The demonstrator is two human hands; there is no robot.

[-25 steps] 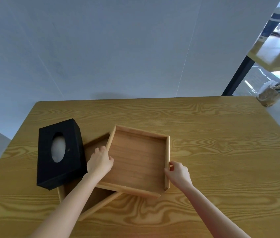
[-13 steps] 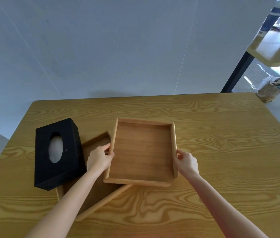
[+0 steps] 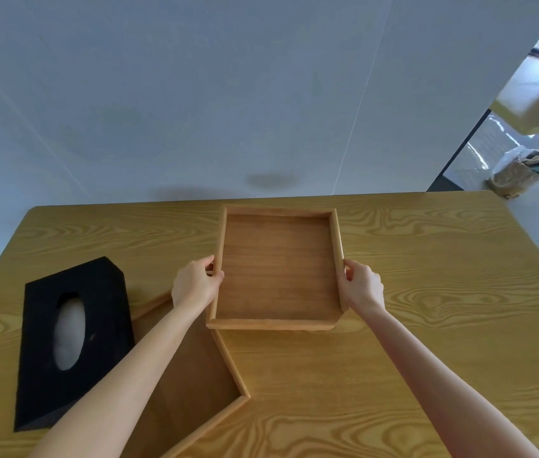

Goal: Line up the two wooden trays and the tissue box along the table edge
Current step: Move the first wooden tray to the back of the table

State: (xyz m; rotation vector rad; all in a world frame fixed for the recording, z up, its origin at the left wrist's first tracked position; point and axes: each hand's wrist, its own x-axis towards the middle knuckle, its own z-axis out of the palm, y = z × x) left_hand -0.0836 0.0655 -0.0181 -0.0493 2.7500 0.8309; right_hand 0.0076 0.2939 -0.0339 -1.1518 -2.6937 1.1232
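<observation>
A square wooden tray [image 3: 278,269] sits squared to the table's far edge, near the middle of the wooden table [image 3: 426,292]. My left hand [image 3: 195,284] grips its left rail and my right hand [image 3: 362,285] grips its right rail. A second wooden tray [image 3: 195,381] lies turned at an angle in front of it to the left, partly hidden under my left forearm. A black tissue box [image 3: 73,338] with an oval opening showing white tissue lies at the left, also askew, touching that second tray.
A grey wall runs just behind the table's far edge. At the far right a plastic-wrapped bin [image 3: 522,171] stands on the floor beside a dark table leg [image 3: 459,150].
Both hands have carried the held tray away from me toward the far edge and off the second tray, squaring it up. The tissue box and angled tray stay put.
</observation>
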